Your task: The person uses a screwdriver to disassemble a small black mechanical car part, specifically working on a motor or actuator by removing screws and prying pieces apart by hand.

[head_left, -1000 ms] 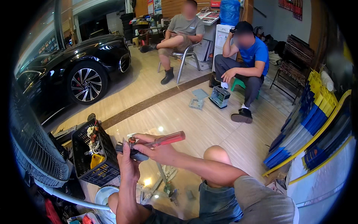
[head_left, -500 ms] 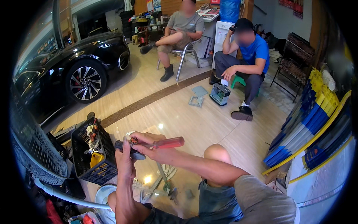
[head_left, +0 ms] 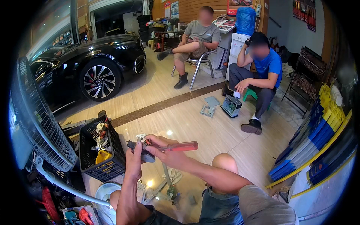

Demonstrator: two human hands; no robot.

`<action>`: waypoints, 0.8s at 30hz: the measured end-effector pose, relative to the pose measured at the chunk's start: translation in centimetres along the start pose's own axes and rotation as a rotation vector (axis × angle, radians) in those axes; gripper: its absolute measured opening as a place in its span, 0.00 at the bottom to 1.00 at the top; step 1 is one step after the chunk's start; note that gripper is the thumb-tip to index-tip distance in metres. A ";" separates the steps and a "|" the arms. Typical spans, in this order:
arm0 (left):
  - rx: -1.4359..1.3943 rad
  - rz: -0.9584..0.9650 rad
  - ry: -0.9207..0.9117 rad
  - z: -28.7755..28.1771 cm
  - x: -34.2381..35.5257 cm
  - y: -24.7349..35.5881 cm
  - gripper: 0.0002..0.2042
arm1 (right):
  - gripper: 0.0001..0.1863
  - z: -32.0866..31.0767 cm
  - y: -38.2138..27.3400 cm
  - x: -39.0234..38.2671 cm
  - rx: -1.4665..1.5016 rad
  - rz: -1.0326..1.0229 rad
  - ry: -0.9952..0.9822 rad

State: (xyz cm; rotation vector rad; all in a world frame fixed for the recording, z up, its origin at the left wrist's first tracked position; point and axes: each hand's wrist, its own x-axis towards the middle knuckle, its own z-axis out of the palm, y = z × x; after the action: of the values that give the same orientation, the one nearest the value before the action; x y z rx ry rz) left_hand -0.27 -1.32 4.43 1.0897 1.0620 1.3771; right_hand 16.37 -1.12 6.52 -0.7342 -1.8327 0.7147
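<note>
My left grip [head_left: 134,159] is closed around the dark part [head_left: 148,158], thumb up along its near side, holding it just to the right of the crate [head_left: 108,172]. My right grip [head_left: 168,152] pinches the screwdriver [head_left: 184,146], its red handle pointing out away from the crate. The fingertips meet at the orange bits [head_left: 149,142] on top of the part; they hide the screwdriver's tip, so I can't tell whether it is seated.

What has changed over the last second is mostly my view: it has swung a little, carrying crate and hands rightward together. The hold looks much the same, so I judge the work on the part to be mid-step, with nothing freed yet.

Containers next. The crate, black and open-topped, holds a yellow piece [head_left: 102,156] nearest me and a tangle of pale and reddish oddments [head_left: 101,137] behind it. Metal strips [head_left: 159,186] lie on the floor to its right, toward me, with a green board [head_left: 171,192] among them. Well beyond the crate, to the right, stands a metal box [head_left: 231,106], its contents too small to make out, with a plate [head_left: 212,101] beside it.
</note>
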 end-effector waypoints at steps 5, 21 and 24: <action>0.031 -0.069 -0.095 -0.8 0.3 -0.1 0.25 | 0.17 0.2 0.9 0.0 0.048 0.068 -0.011; 0.096 0.132 -0.132 -0.6 0.1 -1.8 0.27 | 0.21 0.0 2.1 0.5 0.314 0.297 0.016; 0.121 0.183 -0.091 -0.3 -0.3 -1.4 0.27 | 0.21 0.5 2.3 0.6 0.370 0.207 0.073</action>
State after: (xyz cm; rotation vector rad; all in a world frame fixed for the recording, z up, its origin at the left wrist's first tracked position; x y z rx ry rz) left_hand -0.30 -1.50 3.01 1.3540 1.0095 1.4053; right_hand 16.10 0.78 4.95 -0.6972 -1.5133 1.1121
